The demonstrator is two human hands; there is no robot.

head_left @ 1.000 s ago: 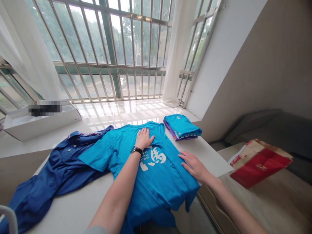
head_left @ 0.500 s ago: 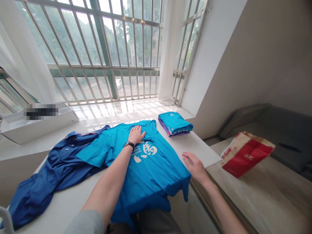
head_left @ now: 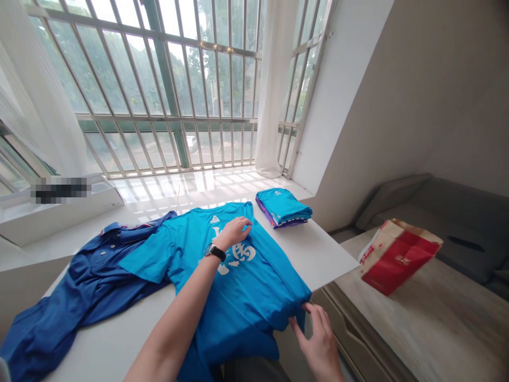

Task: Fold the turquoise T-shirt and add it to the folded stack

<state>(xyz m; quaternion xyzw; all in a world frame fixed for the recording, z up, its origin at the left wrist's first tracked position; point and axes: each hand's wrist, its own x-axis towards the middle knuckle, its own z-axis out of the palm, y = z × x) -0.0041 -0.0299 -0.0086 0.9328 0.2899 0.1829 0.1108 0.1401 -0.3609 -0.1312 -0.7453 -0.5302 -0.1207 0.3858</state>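
Observation:
A bright blue T-shirt with a white printed design lies spread on the white surface, its lower part hanging over the near edge. My left hand, with a dark-strapped watch on the wrist, is over the shirt's upper chest near the print, fingers loosely bent and holding nothing I can see. At the shirt's right lower corner, my right hand has thumb and fingers on either side of the hanging fabric. A dark blue polo shirt lies to the left, partly under the T-shirt's sleeve.
Folded clothes are stacked at the far right of the white surface. A white box sits at the left by the barred window. On a lower marble-like top at the right stands a red and tan paper bag.
My left hand has lifted from lying flat on the shirt and shifted right, its fingers bending. My right hand has dropped to the shirt's lower right corner and taken its edge.

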